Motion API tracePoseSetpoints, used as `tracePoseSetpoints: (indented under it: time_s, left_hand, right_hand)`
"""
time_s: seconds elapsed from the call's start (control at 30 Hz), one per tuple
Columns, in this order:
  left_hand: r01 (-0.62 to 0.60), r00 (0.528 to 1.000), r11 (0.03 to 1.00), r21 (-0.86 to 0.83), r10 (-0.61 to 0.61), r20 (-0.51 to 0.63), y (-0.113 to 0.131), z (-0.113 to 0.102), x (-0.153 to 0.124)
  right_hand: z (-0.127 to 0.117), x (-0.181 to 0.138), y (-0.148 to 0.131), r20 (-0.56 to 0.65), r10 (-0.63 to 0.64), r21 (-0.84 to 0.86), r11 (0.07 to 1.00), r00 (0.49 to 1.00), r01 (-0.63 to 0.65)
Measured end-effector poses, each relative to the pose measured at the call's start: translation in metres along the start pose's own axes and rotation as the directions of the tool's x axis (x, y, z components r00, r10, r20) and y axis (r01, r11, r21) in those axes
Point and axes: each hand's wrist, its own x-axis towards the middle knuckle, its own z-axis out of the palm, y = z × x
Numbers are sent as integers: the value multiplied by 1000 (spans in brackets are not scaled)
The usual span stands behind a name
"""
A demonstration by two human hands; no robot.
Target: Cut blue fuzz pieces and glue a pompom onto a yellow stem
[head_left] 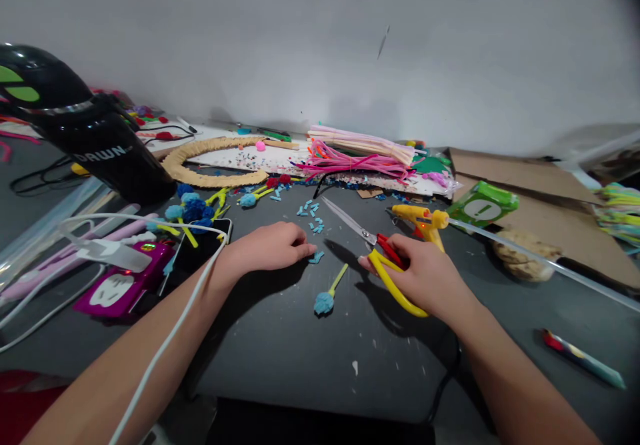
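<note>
My left hand (280, 245) rests low over the grey table, its thumb and finger pinched at a few small blue fuzzy pieces (316, 257). In my right hand (425, 275) is a pair of scissors (367, 237) with red and yellow handles, its blades pointing away to the upper left and looking closed. Between the hands lies a blue pompom-like flower (324, 303) on a yellow-green stem. Just beyond my left fingers, several short blue snippets (315, 221) are scattered on the table.
A black bottle (120, 158) stands at left, beside a purple power bank (127, 278) with a white cable crossing my left forearm. Blue pompoms (195, 208) lie near it. Behind are pink pipe cleaners (355, 158); at right, a yellow glue gun (420, 217), a green packet (485, 205) and cardboard (595, 231).
</note>
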Motion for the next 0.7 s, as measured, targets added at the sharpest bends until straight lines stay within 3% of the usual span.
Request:
tracePoseSetpoints:
  time_s: [0.1,0.2,0.3,0.5,0.7]
  left_hand:
    - [-5,991,999,42,10,-134,1,0,1]
    - [18,954,998,67,3,-301,-1,0,4]
    - [-18,922,998,61,40,-385,-4,0,7]
    - [-176,901,965,195,238,-362,-11,8,11]
    - [-159,910,945,284,252,-329,-12,13,14]
  right_hand:
    - [-1,0,0,-10,2,18,1000,1000,-1]
    - [-2,-1,-2,-20,5,28,1000,1000,-5]
    - [-3,-1,-4,-24,5,23,1000,1000,-4]
    - [-3,0,-3,-38,-4,12,1000,999,5]
    - [-3,-1,-5,-31,-4,6,1000,1000,4]
